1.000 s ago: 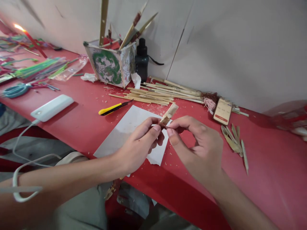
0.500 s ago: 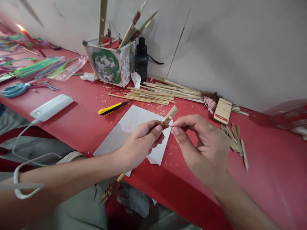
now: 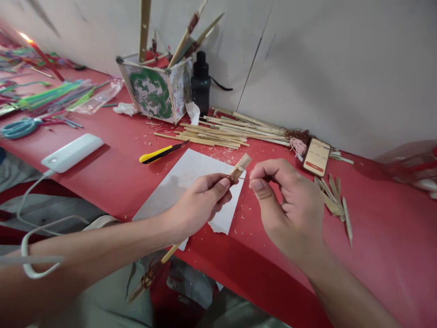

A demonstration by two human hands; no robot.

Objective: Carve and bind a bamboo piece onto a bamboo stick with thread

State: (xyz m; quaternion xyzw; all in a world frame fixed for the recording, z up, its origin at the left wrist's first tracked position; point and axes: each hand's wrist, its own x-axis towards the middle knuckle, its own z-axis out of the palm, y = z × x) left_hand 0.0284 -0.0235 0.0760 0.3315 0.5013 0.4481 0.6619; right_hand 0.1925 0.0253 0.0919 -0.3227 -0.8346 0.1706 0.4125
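Observation:
My left hand (image 3: 205, 198) is closed around a bamboo stick (image 3: 241, 165), whose flat pale end points up and away. Reddish-brown thread (image 3: 243, 178) is wound on the stick just by my left thumb and stretches across to my right hand (image 3: 290, 200). The right thumb and forefinger pinch that thread, a short way from the stick. Below my left forearm, another wooden length (image 3: 170, 253) with a brown-bound end (image 3: 146, 279) hangs past the table edge; my hand hides whether it is the same stick. White paper (image 3: 187, 173) lies beneath my hands.
A yellow-black cutter (image 3: 157, 155), bamboo sticks (image 3: 215, 135) and a phone (image 3: 317, 157) lie on the red table (image 3: 116, 168). Behind stand a dragon-patterned box (image 3: 150, 93) and a black bottle (image 3: 201, 86). A lit candle (image 3: 44, 57) burns at left. A cable (image 3: 25, 200) loops over my left arm.
My right hand has moved slightly right, away from the stick, and a longer piece of thread shows between the hands. The bound end below the table edge has shifted down and left.

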